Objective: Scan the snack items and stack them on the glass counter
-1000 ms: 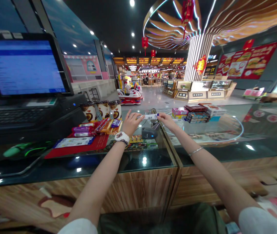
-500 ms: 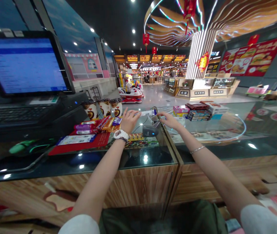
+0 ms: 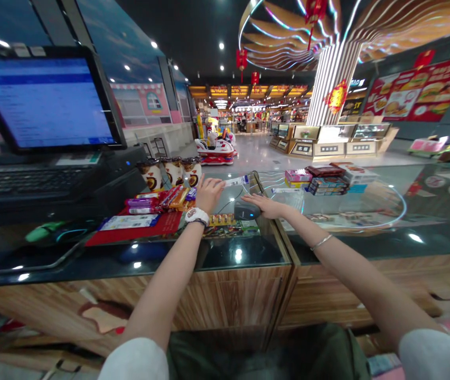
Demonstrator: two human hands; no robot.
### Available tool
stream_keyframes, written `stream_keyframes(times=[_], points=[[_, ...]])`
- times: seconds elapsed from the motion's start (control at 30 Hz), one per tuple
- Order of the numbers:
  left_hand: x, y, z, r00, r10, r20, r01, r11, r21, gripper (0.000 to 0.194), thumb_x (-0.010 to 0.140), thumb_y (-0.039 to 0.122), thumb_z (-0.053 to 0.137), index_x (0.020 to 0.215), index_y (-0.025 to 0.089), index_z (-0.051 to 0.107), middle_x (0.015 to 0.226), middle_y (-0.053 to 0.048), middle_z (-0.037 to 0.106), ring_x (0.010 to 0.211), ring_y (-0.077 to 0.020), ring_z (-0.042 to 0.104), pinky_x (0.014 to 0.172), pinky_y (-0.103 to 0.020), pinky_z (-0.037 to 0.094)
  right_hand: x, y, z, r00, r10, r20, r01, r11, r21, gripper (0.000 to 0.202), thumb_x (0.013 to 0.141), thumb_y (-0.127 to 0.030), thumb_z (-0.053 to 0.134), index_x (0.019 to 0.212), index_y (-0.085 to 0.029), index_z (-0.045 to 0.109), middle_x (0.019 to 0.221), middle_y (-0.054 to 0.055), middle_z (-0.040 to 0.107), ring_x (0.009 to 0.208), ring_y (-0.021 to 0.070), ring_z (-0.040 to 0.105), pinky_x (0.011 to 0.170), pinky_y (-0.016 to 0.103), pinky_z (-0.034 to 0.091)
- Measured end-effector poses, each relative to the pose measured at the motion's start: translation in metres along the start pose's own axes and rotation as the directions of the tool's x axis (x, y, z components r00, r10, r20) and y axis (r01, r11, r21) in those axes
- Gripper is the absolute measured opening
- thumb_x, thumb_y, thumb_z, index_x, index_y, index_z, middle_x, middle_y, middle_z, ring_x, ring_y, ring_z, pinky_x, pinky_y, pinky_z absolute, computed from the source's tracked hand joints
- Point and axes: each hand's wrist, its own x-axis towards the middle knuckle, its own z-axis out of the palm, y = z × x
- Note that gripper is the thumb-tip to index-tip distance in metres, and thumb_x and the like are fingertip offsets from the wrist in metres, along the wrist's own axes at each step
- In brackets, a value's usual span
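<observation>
My left hand [image 3: 209,194], with a white watch on the wrist, reaches over the glass counter [image 3: 225,256]. Its fingertips close on the near end of a narrow white-and-blue packet [image 3: 236,181]; the exact grip is partly hidden. My right hand [image 3: 268,206] lies palm down with fingers stretched out, over the right side of a black barcode scanner [image 3: 246,211]. Whether it touches the scanner cannot be made out. Left of my left hand are several wrapped snack bars [image 3: 169,199] and a white-and-blue flat packet [image 3: 130,221] on a red sheet [image 3: 165,224].
A monitor [image 3: 46,100] and keyboard [image 3: 7,179] stand at left, a mouse [image 3: 70,235] before them. Three patterned cups [image 3: 173,171] line the far edge. Small boxes [image 3: 328,182] are stacked at right. A raised seam [image 3: 284,243] divides the counter.
The narrow packet has shifted left with my left hand. My right hand has come down and left, from near the packet's far end to the scanner. The view has turned slightly left.
</observation>
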Motion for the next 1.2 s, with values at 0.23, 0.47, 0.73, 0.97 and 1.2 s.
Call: stream_keyframes(times=[0.23,0.47,0.73,0.97,1.2], points=[[-0.001,-0.008,0.006,0.999,-0.041,0.02,0.04,0.999,0.027,0.025,0.094,0.022,0.056,0.113,0.026,0.072,0.115,-0.006,0.073,0.111,-0.026,0.061,0.12,-0.056,0.028,-0.006,0.001,-0.002,0.99,-0.127,-0.065,0.124,0.991,-0.059,0.087,0.075,0.002,0.048,0.157,-0.022,0.03,0.155,0.013,0.045,0.146,0.0262,0.038,0.118,0.053,0.033],[0.0,-0.006,0.01,0.999,-0.031,0.032,0.031,1.0,0.003,0.024,0.094,0.024,0.056,0.111,0.027,0.072,0.112,-0.004,0.074,0.109,-0.0251,0.062,0.12,-0.056,0.028,-0.011,-0.002,-0.002,0.974,-0.169,-0.148,0.153,0.982,-0.115,0.077,0.078,0.002,0.046,0.152,-0.018,0.04,0.144,0.015,0.055,0.137,0.0264,0.048,0.113,0.05,0.039],[0.0,-0.003,0.009,0.998,-0.045,0.042,0.046,0.999,-0.013,0.023,0.093,0.024,0.058,0.11,0.026,0.072,0.111,-0.005,0.074,0.109,-0.0255,0.062,0.121,-0.056,0.028,-0.023,0.003,-0.023,0.926,-0.105,-0.363,0.06,0.989,-0.133,0.069,0.084,-0.006,0.049,0.151,-0.02,0.04,0.142,0.015,0.056,0.129,0.0298,0.051,0.108,0.052,0.042],[-0.001,0.0,0.007,0.999,-0.031,0.036,0.032,0.999,-0.031,0.023,0.094,0.025,0.056,0.111,0.026,0.072,0.111,-0.005,0.074,0.108,-0.0245,0.062,0.122,-0.056,0.026,-0.036,0.01,-0.039,0.899,-0.057,-0.435,0.043,0.998,-0.042,0.056,0.09,-0.027,0.056,0.144,-0.016,0.045,0.13,0.017,0.058,0.122,0.0318,0.056,0.105,0.051,0.046],[-0.001,0.002,0.004,0.998,-0.031,0.052,0.033,0.999,-0.03,0.024,0.091,0.021,0.058,0.111,0.026,0.072,0.111,-0.006,0.073,0.11,-0.0255,0.062,0.122,-0.057,0.027,-0.044,0.002,-0.049,0.879,0.094,-0.468,-0.092,0.995,0.027,0.054,0.09,-0.033,0.053,0.142,-0.018,0.045,0.13,0.014,0.061,0.114,0.0309,0.061,0.095,0.044,0.05]])
